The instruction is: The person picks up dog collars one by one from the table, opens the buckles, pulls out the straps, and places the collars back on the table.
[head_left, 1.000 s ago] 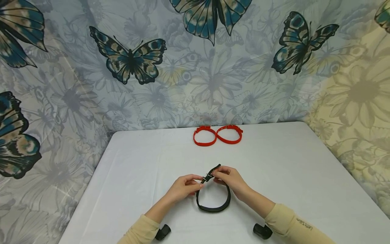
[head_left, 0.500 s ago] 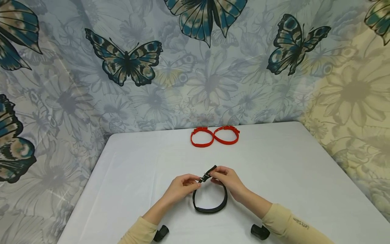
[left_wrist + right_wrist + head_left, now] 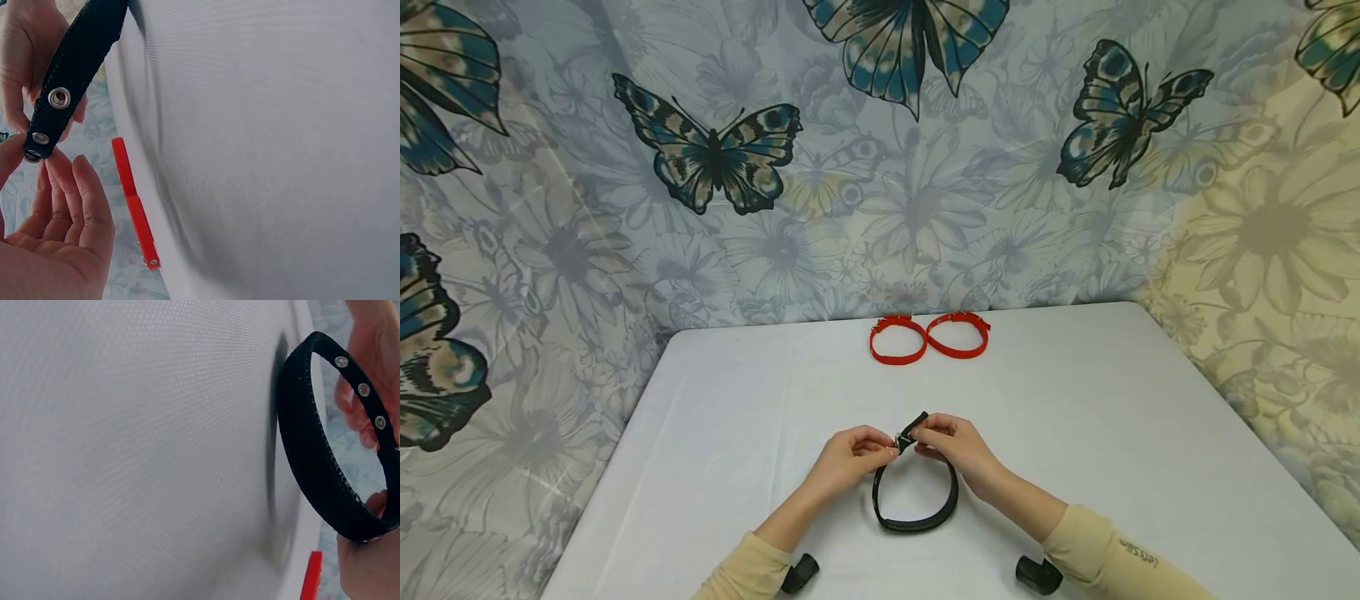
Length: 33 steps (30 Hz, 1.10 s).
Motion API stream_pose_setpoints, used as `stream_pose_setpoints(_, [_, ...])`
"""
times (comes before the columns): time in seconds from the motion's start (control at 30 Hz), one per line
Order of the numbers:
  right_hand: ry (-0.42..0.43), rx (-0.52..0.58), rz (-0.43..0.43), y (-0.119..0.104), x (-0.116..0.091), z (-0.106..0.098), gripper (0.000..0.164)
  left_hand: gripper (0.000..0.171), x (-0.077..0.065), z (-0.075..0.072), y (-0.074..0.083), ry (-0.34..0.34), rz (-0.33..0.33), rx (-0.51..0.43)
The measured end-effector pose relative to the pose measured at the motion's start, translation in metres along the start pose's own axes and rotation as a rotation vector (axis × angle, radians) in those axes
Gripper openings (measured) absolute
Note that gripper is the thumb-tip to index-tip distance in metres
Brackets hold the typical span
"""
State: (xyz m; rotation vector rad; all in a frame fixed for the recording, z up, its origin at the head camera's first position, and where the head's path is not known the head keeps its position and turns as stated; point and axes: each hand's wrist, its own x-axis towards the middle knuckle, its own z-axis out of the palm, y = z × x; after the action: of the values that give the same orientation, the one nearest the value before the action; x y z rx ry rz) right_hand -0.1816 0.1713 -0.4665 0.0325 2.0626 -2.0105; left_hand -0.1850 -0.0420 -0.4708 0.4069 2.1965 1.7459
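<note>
A black collar (image 3: pixel 917 525) with a metal buckle (image 3: pixel 901 442) is held up in a loop in the head view, its wide part hanging lowest. My left hand (image 3: pixel 846 460) pinches it at the left of the buckle. Thumb and fingers of my right hand (image 3: pixel 961 452) grip the strap on the buckle's other side, and the strap's tip sticks out above them. Metal eyelets (image 3: pixel 364 390) line the collar's narrow strap in the right wrist view. In the left wrist view, the strap end lies between thumb and fingertips (image 3: pixel 55 165) of my left hand.
Two red collars (image 3: pixel 898 360) lie buckled into rings, side by side, at the back of the white table (image 3: pixel 760 375). Butterfly-patterned cloth (image 3: pixel 925 208) hangs behind the table's far edge. Small black devices (image 3: pixel 1039 575) sit beside both sleeves.
The head view has shifted slightly. Both hands keep their hold at the buckle, the strap's tip stands a little lower above my right fingers, and the loop hangs slightly lower.
</note>
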Motion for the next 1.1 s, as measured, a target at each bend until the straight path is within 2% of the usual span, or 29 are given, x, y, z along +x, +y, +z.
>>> stream_pose_setpoints(0.3, [0.044,0.007,0.009,-0.003,-0.0018,0.0,0.02,0.026,-0.0018,0.0001,0.0006,0.009,0.003,0.011])
stream_pose_setpoints(0.57, [0.072,0.013,0.018,-0.0024,-0.0018,-0.0028,0.019,0.026,-0.0025,-0.0027,-0.0026,0.0,-0.008,0.06])
stream_pose_setpoints(0.9, [0.053,0.019,0.012,-0.0006,-0.0008,-0.003,0.019,0.023,-0.0005,-0.0034,-0.002,0.011,0.035,0.115])
stream_pose_setpoints(1.1, [0.029,0.029,0.005,-0.0008,-0.0012,-0.0001,0.019,0.022,0.0012,-0.003,0.0022,0.017,0.036,0.119])
